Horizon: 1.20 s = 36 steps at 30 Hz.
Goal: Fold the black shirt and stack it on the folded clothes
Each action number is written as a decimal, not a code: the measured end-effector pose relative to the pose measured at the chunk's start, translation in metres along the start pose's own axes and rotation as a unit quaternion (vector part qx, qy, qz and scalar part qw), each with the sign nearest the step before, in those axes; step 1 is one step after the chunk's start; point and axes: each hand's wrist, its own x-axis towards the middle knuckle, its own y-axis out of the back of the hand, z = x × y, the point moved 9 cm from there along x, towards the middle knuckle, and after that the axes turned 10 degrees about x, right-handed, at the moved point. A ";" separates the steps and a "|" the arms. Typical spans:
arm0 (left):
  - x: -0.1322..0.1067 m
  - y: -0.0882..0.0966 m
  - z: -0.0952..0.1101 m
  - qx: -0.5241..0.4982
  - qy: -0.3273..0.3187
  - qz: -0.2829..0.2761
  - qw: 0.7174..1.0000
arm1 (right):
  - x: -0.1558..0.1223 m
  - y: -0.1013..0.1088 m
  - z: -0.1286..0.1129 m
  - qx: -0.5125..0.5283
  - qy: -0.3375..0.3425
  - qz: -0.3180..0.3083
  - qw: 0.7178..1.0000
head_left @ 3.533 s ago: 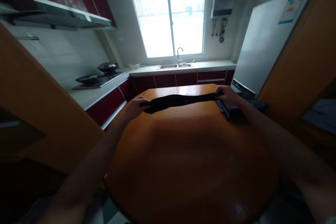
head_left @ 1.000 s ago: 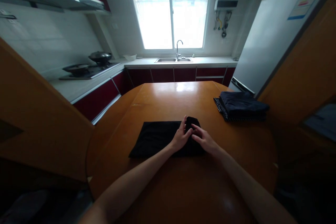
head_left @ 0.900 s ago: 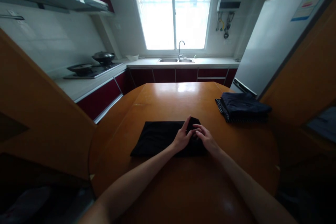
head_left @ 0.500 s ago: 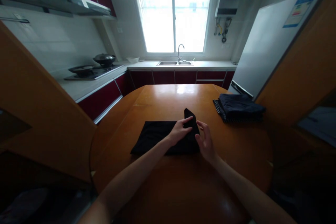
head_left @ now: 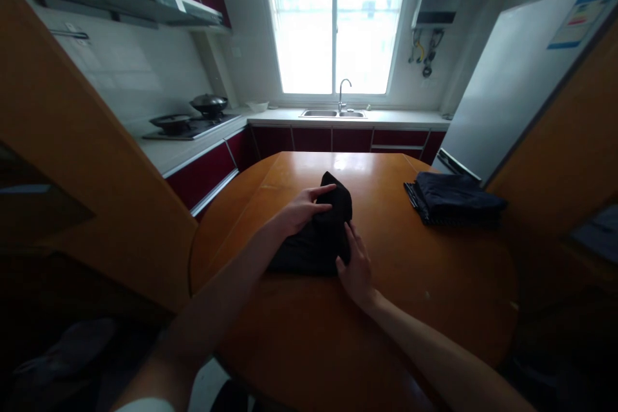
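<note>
A folded black garment [head_left: 309, 251] lies on the wooden table in front of me; its exact kind does not show. Its right part is raised and turned over toward the left. My left hand [head_left: 308, 207] grips this raised flap near its top, with thumb and fingers on the cloth. At the garment's right edge, my right hand [head_left: 357, 267] has its fingers and thumb closed on the fabric. Part of the cloth is hidden behind my left hand and forearm.
A stack of folded dark clothes [head_left: 456, 201] sits on the right side of the oval wooden table [head_left: 386, 309]. Beyond the table are a counter with a sink [head_left: 333, 114], a stove with pans [head_left: 208, 103], and a fridge [head_left: 506, 77] at the right.
Both hands have moved left over the garment, bringing its right part up and across. The flap now stands larger and farther left. The view has shifted slightly.
</note>
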 end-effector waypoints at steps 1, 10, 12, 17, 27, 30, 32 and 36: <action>-0.005 0.012 0.001 -0.002 0.005 0.005 1.000 | 0.000 -0.003 0.001 -0.004 0.001 -0.009 1.000; -0.057 0.129 -0.099 0.090 0.086 0.132 0.983 | -0.006 -0.042 0.002 -0.073 0.040 -0.134 0.987; -0.066 0.141 -0.128 0.107 0.106 0.146 0.978 | -0.007 -0.048 0.000 -0.086 0.049 -0.156 0.983; -0.071 0.141 -0.141 0.101 0.082 0.115 0.985 | -0.010 -0.049 0.000 -0.114 0.060 -0.164 0.978; -0.073 0.131 -0.125 0.150 0.053 0.066 0.985 | -0.010 -0.047 0.007 -0.120 0.053 -0.162 0.978; -0.072 0.135 -0.127 0.192 0.055 0.067 0.978 | -0.014 -0.043 0.005 -0.121 0.048 -0.193 0.973; -0.072 0.138 -0.128 0.205 0.055 0.068 0.975 | -0.017 -0.040 0.002 -0.105 0.052 -0.232 0.966; -0.072 0.142 -0.129 0.238 0.055 0.065 0.968 | 0.010 -0.031 0.003 -0.011 0.044 -0.227 0.973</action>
